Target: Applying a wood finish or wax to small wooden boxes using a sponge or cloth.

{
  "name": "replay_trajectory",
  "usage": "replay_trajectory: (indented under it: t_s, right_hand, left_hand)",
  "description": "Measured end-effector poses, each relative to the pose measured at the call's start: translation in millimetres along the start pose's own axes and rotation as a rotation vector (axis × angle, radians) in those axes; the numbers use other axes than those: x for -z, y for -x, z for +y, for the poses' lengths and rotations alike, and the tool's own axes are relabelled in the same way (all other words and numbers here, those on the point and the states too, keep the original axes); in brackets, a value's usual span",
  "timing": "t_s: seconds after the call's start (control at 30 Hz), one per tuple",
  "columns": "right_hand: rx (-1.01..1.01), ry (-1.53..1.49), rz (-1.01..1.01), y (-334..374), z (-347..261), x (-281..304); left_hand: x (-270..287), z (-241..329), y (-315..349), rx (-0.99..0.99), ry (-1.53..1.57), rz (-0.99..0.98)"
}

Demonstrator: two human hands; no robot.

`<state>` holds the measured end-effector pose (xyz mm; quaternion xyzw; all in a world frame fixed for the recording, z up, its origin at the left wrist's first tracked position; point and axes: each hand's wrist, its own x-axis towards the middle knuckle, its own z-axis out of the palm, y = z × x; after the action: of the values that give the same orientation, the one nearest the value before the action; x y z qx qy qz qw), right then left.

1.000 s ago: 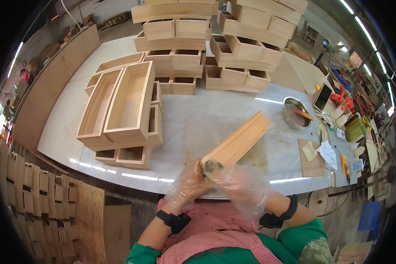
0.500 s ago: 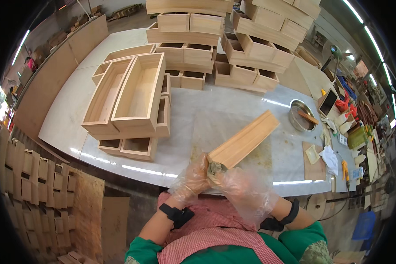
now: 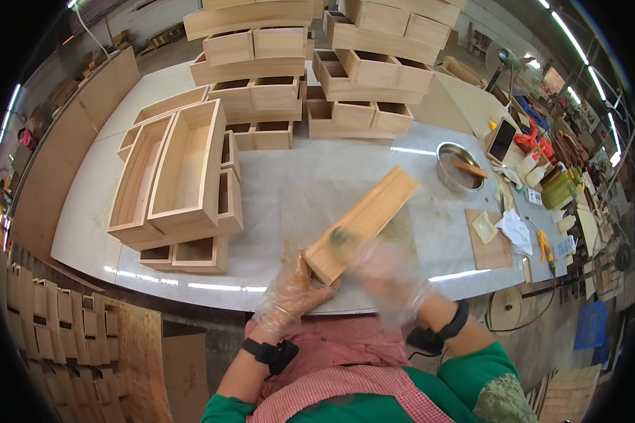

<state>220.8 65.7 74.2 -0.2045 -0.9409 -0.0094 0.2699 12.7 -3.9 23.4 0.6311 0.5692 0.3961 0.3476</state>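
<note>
Over the near part of the table, a long narrow wooden box (image 3: 382,203) slants with its smooth side up, its far end pointing right. My left hand (image 3: 294,290), in a clear plastic glove, is closed round the near end. My right hand (image 3: 389,276), gloved the same way and smeared by motion, is over the box's near half. A grey-green wadded rag (image 3: 341,237), also blurred, is at its fingertips against the wood. Which way the box's hollow faces is hidden.
Stacked wooden drawers (image 3: 190,158) stand at left, with taller stacks (image 3: 374,67) behind. On the right are a steel bowl (image 3: 447,168) with a wooden-handled brush in it, a white cloth (image 3: 515,233), a shallow dish (image 3: 484,228), a tablet (image 3: 501,139) and bottles.
The rag has gone from the box's near end onto its upper side, with my right hand moving along. My left hand now grips the near end lower down. The whole view has shifted slightly.
</note>
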Motion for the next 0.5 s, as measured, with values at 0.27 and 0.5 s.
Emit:
replay_trajectory:
  t_s: [0.27, 0.5]
  right_hand:
    - [-0.100, 0.134, 0.009, 22.5, 41.2, -1.5]
    - [0.065, 0.753, 0.089, 25.4, 76.9, -15.8]
  left_hand:
    - [3.9, 26.8, -7.2, 0.172, -0.032, -0.095]
    - [-0.9, 8.7, -0.3, 0.114, -0.105, -0.012]
